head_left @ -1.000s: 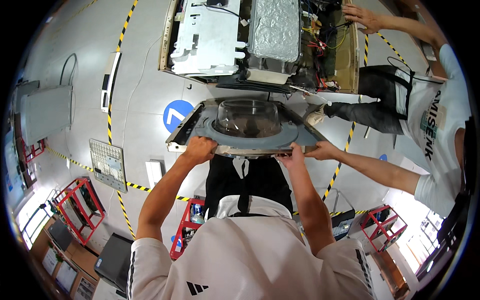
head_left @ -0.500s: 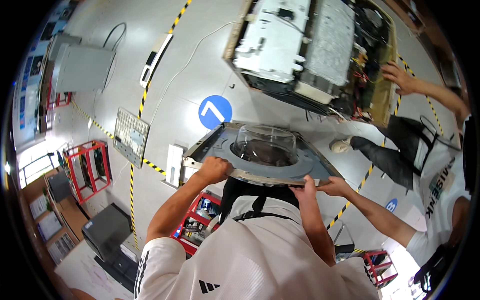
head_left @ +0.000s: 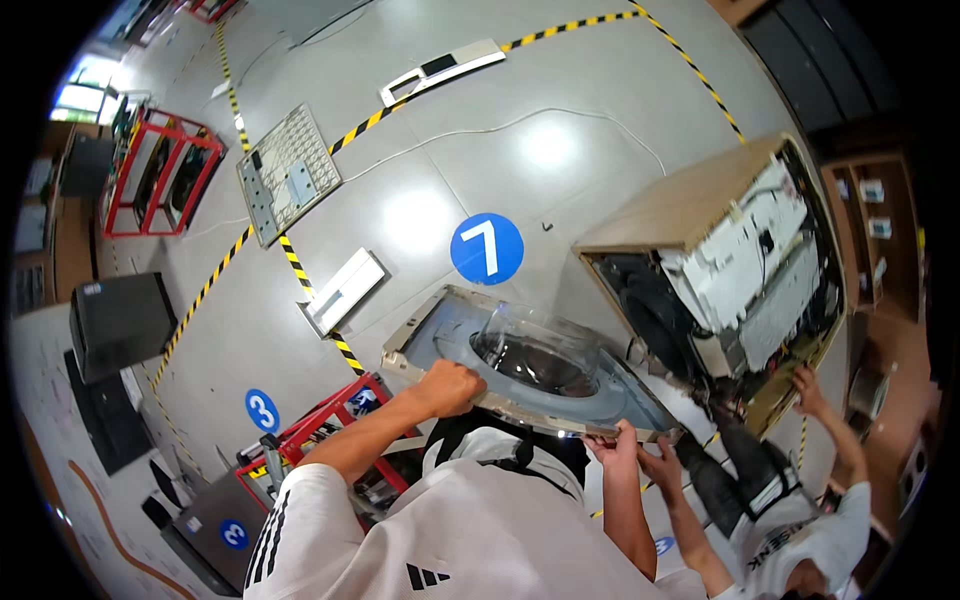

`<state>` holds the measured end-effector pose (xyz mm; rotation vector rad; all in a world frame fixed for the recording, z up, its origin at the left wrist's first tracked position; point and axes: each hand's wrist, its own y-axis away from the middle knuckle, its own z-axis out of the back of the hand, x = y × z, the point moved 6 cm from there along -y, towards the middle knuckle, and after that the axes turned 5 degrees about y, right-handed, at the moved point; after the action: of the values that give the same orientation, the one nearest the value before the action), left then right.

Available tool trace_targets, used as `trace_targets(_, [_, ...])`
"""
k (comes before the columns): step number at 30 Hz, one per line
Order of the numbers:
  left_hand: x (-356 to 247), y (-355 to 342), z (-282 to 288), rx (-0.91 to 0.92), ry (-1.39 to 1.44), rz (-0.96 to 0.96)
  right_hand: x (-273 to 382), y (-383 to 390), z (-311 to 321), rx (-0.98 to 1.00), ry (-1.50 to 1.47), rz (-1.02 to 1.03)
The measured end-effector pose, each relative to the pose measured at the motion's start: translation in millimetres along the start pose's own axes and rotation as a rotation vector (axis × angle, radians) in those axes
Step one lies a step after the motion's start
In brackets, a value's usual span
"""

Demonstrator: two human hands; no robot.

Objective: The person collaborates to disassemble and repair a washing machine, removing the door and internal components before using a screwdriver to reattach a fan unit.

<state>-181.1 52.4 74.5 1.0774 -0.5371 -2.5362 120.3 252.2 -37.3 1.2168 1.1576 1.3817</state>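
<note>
Held in front of my waist is a washing machine's grey front panel point(head_left: 430, 345), with its round clear glass door point(head_left: 535, 355) bulging up from it. My left hand point(head_left: 450, 388) is closed over the near edge at the panel's left part. At the right part of that same edge, my right hand point(head_left: 613, 446) grips with the thumb up. A co-worker's hand point(head_left: 660, 462) is at the panel's right corner, just beside mine. The co-worker's other hand point(head_left: 806, 388) rests on the opened washing machine point(head_left: 660, 215), whose inner parts and wires are exposed.
On the floor lie a white strip-shaped panel point(head_left: 345, 290), a flat ribbed panel point(head_left: 290, 175) and another white strip with a dark window point(head_left: 450, 68). A thin white cable point(head_left: 490, 128) crosses the floor. A red-framed tool cart point(head_left: 335, 415) stands close by my left arm.
My view has turned right, and the panel now tilts down toward its right end. The opened washing machine appears lower and farther right. Both my hands keep their hold on the panel.
</note>
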Motion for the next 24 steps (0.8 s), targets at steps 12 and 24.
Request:
trace_targets(12, [50.4, 80.3, 36.5, -0.061, 0.207, 0.318, 19.8, 4.5, -163.9, 0.145, 0.418, -0.036])
trace_targets(24, [89.5, 75.9, 131.0, -0.129, 0.12, 0.581, 41.7, 20.0, -353.5, 0.276, 0.7, -0.185])
